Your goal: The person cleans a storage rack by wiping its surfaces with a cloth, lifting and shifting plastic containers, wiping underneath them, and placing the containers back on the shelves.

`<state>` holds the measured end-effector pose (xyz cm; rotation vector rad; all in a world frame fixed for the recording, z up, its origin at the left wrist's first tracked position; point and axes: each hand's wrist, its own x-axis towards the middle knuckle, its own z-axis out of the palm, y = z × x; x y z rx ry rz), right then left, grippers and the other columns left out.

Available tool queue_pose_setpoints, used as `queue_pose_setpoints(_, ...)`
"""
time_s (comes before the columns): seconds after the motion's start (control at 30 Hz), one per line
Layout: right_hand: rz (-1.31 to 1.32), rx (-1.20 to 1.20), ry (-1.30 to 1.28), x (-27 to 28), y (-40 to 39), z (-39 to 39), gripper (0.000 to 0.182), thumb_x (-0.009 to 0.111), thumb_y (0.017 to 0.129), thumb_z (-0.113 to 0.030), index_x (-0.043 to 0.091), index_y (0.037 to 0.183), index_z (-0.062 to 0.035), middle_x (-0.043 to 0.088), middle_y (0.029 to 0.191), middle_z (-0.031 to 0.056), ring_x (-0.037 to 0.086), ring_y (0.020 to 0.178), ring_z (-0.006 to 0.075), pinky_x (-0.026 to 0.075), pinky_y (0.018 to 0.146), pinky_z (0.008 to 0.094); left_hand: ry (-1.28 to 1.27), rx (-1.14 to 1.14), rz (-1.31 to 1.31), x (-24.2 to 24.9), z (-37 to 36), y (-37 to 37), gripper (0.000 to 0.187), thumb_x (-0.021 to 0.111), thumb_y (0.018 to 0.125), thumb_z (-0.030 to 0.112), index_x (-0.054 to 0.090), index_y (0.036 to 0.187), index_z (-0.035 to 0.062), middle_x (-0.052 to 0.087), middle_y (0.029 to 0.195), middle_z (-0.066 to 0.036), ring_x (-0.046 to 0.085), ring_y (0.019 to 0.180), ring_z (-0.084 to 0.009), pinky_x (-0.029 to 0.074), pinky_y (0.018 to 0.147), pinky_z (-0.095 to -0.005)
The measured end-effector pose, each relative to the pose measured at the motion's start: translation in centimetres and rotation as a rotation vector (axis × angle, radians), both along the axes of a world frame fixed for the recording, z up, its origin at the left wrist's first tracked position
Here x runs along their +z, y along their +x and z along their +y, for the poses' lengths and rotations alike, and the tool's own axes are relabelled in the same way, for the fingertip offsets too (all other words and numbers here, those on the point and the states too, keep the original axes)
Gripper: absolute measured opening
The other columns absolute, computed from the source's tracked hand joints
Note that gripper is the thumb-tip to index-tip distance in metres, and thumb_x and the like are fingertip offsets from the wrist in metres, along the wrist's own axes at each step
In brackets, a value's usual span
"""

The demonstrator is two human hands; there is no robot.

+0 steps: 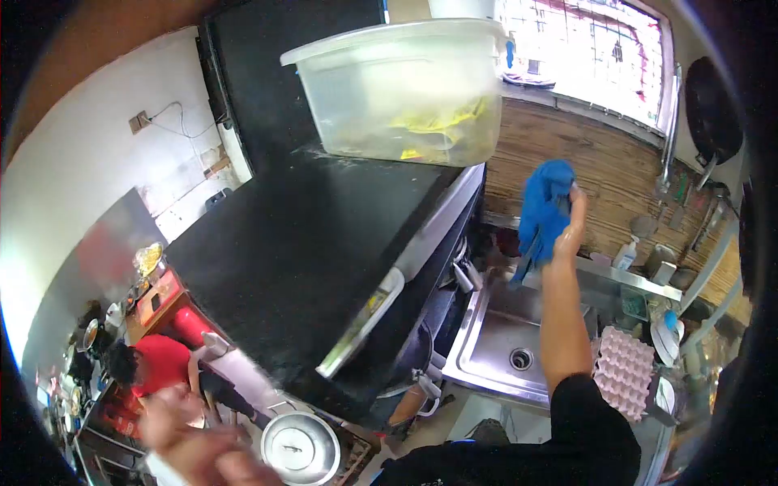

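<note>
My right hand (572,223) is raised above the sink (506,344), its fingers closed on a bunched blue cloth (545,202). Part of the cloth hangs down toward the sink's back rim. Low on the left, my left hand (198,441) is smeared by motion, so its fingers cannot be made out. Nearest to it in view is a round metal pot lid (298,448). Right of the sink lies a pink egg tray (624,373).
A translucent plastic bin (397,97) with yellow items stands on the black surface (300,259). Plates (667,340) and a pump bottle (626,255) are at right. A pan (711,109) hangs on the wall. A person in red (162,364) is lower left.
</note>
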<state>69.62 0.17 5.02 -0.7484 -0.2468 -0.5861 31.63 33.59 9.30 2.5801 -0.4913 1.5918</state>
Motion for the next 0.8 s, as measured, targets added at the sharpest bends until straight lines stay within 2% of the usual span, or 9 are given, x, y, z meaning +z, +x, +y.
queue_pose_setpoints(0.07, -0.003, 0.233, 0.099, 1.5, 2.8, -1.9, 0.048, 0.06, 0.095, -0.048, 0.066, 0.117, -0.0054, 0.068, 0.102, 0.0082, 0.066, 0.089, 0.0203, 0.055, 0.078, 0.0336, -0.665, 0.107, -0.3, 2.6, -3.7, 2.6, 0.037, 0.062, 0.093, 0.027, 0.064, 0.112, -0.0058, 0.06, 0.116, -0.016, 0.06, 0.102, -0.0257, 0.048, 0.087, -0.0336)
queue_pose_setpoints(0.13, -0.04, 0.335, 0.07, 2.9, 5.6, -3.4, 0.044, 0.065, 0.092, -0.046, 0.068, 0.11, -0.0064, 0.068, 0.093, 0.0054, 0.067, 0.08, 0.0175, 0.056, 0.071, 0.0313, -0.496, 0.311, -0.303, 8.1, -4.0, 6.0, 0.032, 0.056, 0.096, 0.026, 0.067, 0.103, -0.0032, 0.064, 0.101, -0.01, 0.061, 0.092, -0.019, 0.048, 0.083, -0.0305)
queue_pose_setpoints(0.2, 0.041, 0.222, -0.103, 3.8, 9.1, -3.6, 0.036, 0.071, 0.089, -0.04, 0.069, 0.105, -0.0083, 0.068, 0.088, 0.0049, 0.065, 0.072, 0.0155, 0.055, 0.063, 0.0296, -0.32, 0.201, -0.123, 13.5, -5.1, 9.1, 0.031, 0.053, 0.094, 0.025, 0.067, 0.092, -0.0021, 0.066, 0.088, -0.008, 0.062, 0.088, -0.0167, 0.047, 0.082, -0.0281)
queue_pose_setpoints(0.27, 0.094, 0.169, -0.275, 4.8, 10.7, -3.2, 0.031, 0.076, 0.086, -0.035, 0.069, 0.1, -0.0087, 0.067, 0.083, 0.0042, 0.063, 0.065, 0.0142, 0.053, 0.057, 0.0289, -0.26, 0.093, 0.018, 16.8, -5.3, 13.3, 0.035, 0.056, 0.098, 0.035, 0.069, 0.103, 0.0024, 0.067, 0.104, -0.005, 0.062, 0.088, -0.0155, 0.05, 0.076, -0.03)
queue_pose_setpoints(0.33, 0.119, 0.176, -0.442, 6.2, 10.7, -2.0, 0.029, 0.078, 0.083, -0.031, 0.068, 0.097, -0.0076, 0.064, 0.078, 0.0032, 0.061, 0.059, 0.0135, 0.051, 0.052, 0.0292, -0.381, 0.072, 0.228, 19.6, -6.0, 17.4, 0.04, 0.056, 0.098, 0.043, 0.068, 0.103, 0.0045, 0.066, 0.102, -0.005, 0.063, 0.089, -0.0162, 0.052, 0.076, -0.0314)
queue_pose_setpoints(0.5, 0.102, 0.286, -0.326, 6.7, 14.4, 0.5, 0.024, 0.074, 0.085, -0.025, 0.067, 0.097, -0.0055, 0.061, 0.074, 0.0006, 0.057, 0.056, 0.0125, 0.047, 0.05, 0.0284, -0.738, 0.117, 0.569, 22.2, -7.3, 25.7, 0.073, 0.06, 0.088, 0.066, 0.056, 0.117, -0.0001, 0.066, 0.098, -0.015, 0.067, 0.081, -0.0211, 0.058, 0.073, -0.0321)
queue_pose_setpoints(0.6, 0.017, 0.36, -0.342, 6.9, 14.4, 1.3, 0.026, 0.072, 0.088, -0.029, 0.068, 0.101, -0.0058, 0.062, 0.079, -0.0005, 0.058, 0.062, 0.011, 0.048, 0.054, 0.0279, -0.936, 0.131, 0.622, 23.2, -6.5, 29.9, 0.074, 0.061, 0.086, 0.066, 0.056, 0.112, -0.0027, 0.065, 0.094, -0.016, 0.067, 0.077, -0.0215, 0.059, 0.07, -0.0316)
queue_pose_setpoints(0.73, -0.059, 0.391, -0.355, 6.7, 15.2, 1.8, 0.036, 0.073, 0.09, -0.037, 0.07, 0.108, -0.0063, 0.064, 0.085, -0.0009, 0.058, 0.067, 0.0095, 0.047, 0.058, 0.0257, -0.996, -0.056, 0.583, 23.7, -6.3, 32.3, 0.065, 0.075, 0.083, 0.039, 0.047, 0.114, -0.0105, 0.061, 0.088, -0.018, 0.069, 0.074, -0.0232, 0.063, 0.066, -0.03)
queue_pose_setpoints(0.8, -0.062, 0.406, -0.382, 6.5, 15.6, 1.8, 0.04, 0.073, 0.09, -0.041, 0.07, 0.111, -0.0063, 0.065, 0.087, -0.001, 0.058, 0.069, 0.009, 0.047, 0.059, 0.0248, -1.126, -0.043, 0.567, 23.8, -7.0, 33.2, 0.05, 0.073, 0.08, 0.025, 0.051, 0.112, -0.0073, 0.059, 0.092, -0.018, 0.068, 0.069, -0.0211, 0.064, 0.062, -0.0281)
